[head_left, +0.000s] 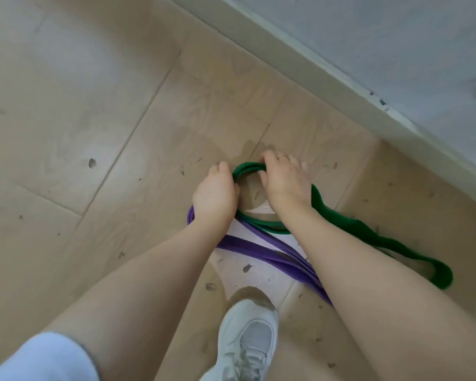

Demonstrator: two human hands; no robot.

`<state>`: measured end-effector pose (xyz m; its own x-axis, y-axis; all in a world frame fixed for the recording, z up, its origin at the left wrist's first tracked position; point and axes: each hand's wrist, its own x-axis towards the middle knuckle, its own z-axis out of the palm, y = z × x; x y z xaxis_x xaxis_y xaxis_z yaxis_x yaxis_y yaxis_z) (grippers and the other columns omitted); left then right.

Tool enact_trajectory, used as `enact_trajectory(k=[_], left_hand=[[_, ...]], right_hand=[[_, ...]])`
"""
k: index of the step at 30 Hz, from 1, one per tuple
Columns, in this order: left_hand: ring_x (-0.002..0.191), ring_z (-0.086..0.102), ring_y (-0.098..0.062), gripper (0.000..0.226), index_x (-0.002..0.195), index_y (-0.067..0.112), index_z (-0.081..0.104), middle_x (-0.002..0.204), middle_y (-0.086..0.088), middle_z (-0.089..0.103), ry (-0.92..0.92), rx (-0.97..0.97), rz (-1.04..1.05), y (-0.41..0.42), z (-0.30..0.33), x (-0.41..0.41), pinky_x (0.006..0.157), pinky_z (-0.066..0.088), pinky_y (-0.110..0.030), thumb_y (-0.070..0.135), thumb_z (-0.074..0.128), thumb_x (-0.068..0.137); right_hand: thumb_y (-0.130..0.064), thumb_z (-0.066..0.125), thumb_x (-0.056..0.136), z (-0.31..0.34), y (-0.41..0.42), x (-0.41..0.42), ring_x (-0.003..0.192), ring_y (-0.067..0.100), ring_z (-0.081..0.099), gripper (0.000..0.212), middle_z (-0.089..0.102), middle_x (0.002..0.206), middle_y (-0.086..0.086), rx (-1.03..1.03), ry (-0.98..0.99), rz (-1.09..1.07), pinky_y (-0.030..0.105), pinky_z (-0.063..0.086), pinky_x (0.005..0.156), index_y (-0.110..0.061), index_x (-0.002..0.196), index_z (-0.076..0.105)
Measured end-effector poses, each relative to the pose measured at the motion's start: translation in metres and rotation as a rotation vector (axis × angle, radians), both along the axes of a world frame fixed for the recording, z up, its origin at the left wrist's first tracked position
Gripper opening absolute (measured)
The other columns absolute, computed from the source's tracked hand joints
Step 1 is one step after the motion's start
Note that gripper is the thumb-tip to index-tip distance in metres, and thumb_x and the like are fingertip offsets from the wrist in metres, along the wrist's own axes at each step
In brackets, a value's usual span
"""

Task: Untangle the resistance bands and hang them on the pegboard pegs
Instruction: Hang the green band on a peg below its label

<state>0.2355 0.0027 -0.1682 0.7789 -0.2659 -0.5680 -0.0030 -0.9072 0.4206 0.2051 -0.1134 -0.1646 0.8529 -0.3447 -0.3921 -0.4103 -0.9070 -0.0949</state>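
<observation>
Single head view, steeply downward, close above floor (99, 111); wall (382, 37) upper right

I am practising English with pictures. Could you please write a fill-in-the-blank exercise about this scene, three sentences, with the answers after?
1. Both the left hand and the right hand grip the band whose colour is ____.
2. The purple band lies on the floor, partly under the person's two ____.
3. The white shoe stands on the floor on the side of the purple band that is ____ to the camera.

Missing words: green; forearms; nearer
</observation>
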Motion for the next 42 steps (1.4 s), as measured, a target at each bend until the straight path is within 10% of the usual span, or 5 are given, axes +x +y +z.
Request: enact_trajectory(k=[6,16,27,42], left_hand=[[0.084,0.059,-0.020,0.021,0.094,0.013,0.047,0.090,-0.002,0.058,0.156,-0.444,0.285,0.001,0.093,-0.004,0.072,0.053,-0.029,0.016,0.065,0.084],[0.082,0.052,-0.016,0.029,0.092,0.008,0.054,0.084,0.010,0.050,0.012,-0.865,-0.183,-0.046,0.398,-0.034,0.073,0.045,-0.026,0.017,0.075,0.075],[0.086,0.056,0.001,0.024,0.095,0.017,0.053,0.089,0.016,0.057,-0.105,-0.960,-0.278,0.005,0.719,-0.041,0.076,0.048,-0.009,0.011,0.070,0.080],[0.090,0.058,-0.003,0.017,0.100,0.020,0.056,0.095,0.008,0.062,-0.237,-1.160,-0.311,-0.057,0.872,-0.084,0.078,0.042,-0.009,0.011,0.061,0.086]], right_hand=[[-0.023,0.052,0.093,0.104,-0.017,-0.019,0.093,0.016,0.050,0.019,0.054,0.097,-0.002,0.232,-0.141,-0.088,0.028,0.034,0.069,-0.014,0.109,0.052],[0.000,0.051,0.090,0.422,-0.054,-0.093,0.084,-0.016,0.054,0.032,0.057,0.100,-0.021,0.534,-0.428,-0.605,0.010,0.042,0.077,-0.031,0.087,0.041],[-0.012,0.058,0.089,0.745,0.002,-0.119,0.074,0.014,0.047,0.018,0.059,0.103,0.013,0.577,-0.705,-0.620,0.018,0.040,0.066,-0.019,0.100,0.045],[-0.031,0.064,0.085,0.876,-0.022,-0.176,0.075,0.012,0.055,0.018,0.058,0.085,-0.007,0.569,-1.018,-0.535,0.019,0.044,0.067,-0.029,0.088,0.046]])
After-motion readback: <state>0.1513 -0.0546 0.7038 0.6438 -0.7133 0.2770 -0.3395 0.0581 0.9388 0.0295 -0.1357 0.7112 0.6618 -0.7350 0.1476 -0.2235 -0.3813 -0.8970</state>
